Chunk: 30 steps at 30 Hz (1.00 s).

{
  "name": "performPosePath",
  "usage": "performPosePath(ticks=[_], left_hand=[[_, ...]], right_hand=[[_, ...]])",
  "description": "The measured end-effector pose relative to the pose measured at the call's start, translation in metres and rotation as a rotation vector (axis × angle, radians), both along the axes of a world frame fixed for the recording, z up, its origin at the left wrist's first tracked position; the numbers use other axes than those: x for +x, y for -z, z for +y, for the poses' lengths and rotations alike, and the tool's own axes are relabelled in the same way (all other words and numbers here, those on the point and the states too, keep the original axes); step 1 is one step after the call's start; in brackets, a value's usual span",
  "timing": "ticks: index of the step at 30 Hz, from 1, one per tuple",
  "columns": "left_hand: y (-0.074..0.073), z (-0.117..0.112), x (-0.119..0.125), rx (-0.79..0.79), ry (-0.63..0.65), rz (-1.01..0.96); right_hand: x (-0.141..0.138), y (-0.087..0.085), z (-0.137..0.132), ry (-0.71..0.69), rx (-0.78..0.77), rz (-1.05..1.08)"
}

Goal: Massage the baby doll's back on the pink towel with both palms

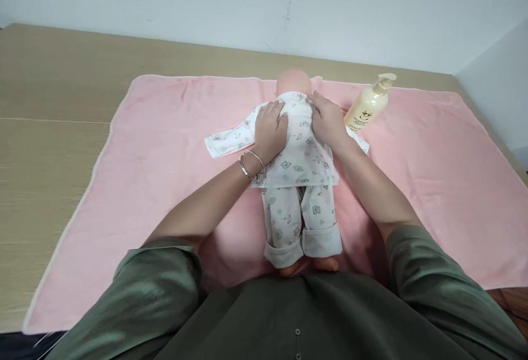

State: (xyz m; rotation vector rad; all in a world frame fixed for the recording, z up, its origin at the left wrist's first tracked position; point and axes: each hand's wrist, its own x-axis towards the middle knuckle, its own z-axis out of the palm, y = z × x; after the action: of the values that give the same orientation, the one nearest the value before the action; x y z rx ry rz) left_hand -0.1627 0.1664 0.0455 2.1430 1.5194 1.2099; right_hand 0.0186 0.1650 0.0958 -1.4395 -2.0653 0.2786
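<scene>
A baby doll (299, 184) in white printed clothes lies lengthwise on a pink towel (157, 184), head away from me, feet near my body. My left hand (270, 129), with two bangles on the wrist, rests flat on the doll's left shoulder and upper trunk. My right hand (328, 120) lies flat on the doll's right shoulder. Both hands have fingers stretched out on the shirt and hold nothing. The doll's left sleeve (226, 141) lies spread out on the towel.
A cream pump bottle (369, 104) lies tilted on the towel just right of the doll's head. The towel covers a wooden table (49, 129) that meets a pale wall at the back. My green sleeves fill the bottom of the view.
</scene>
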Motion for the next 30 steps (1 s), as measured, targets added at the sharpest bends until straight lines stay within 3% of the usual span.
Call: performPosePath(ticks=[5,10,16,21,26,30], left_hand=[[0.000,-0.002,0.001,0.009,0.010,-0.033],[0.004,-0.001,-0.001,0.018,0.010,-0.048],[0.006,0.001,-0.002,0.026,0.031,-0.062],[0.007,0.002,-0.001,0.020,0.009,-0.069],[0.004,-0.001,-0.001,0.003,0.018,-0.088],[0.001,-0.001,0.000,-0.003,0.020,-0.057]], right_hand=[[-0.015,-0.008,-0.018,-0.019,0.122,-0.014],[-0.029,0.009,-0.018,-0.088,-0.007,-0.143],[-0.022,0.006,-0.015,-0.058,0.093,-0.052],[-0.026,0.012,-0.015,-0.075,-0.012,-0.105],[-0.029,0.000,-0.023,-0.020,0.052,-0.085],[-0.036,-0.018,-0.035,-0.014,-0.079,-0.265]])
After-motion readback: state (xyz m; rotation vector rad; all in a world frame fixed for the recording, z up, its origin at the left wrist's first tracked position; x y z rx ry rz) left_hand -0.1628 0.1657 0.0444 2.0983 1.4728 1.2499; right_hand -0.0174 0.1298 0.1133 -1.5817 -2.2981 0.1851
